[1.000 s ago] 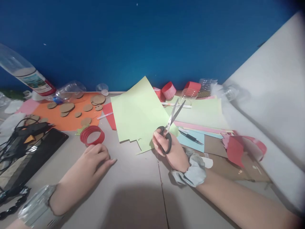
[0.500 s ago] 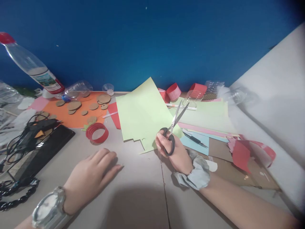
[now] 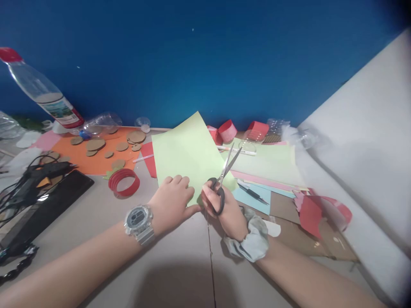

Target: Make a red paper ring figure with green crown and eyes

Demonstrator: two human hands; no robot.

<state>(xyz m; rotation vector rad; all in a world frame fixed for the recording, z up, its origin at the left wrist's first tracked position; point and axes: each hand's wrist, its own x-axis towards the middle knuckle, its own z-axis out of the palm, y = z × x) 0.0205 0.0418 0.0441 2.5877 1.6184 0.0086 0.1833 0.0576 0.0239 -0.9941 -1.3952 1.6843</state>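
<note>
A pale green sheet of paper stands out in the middle of the table, its far corner reaching up to the blue wall. My left hand, with a clear digital watch at its wrist, lies over the sheet's lower left part. Its fingers rest on the paper and the thumb stretches apart along the near edge. My right hand is closed on black-handled scissors; their blades point away from me and are spread apart. The right fingertips are beside the sheet's near edge; whether they also pinch it is hidden.
Left of the sheet lie a red paper ring, cardboard discs on orange paper, a black phone-like slab and a tilted bottle. To the right are a pen, coloured sheets and red paper scraps.
My left hand has moved right and forward from the bare table onto the green sheet. My right hand still holds the scissors near the same edge. The whole view has shifted slightly.
</note>
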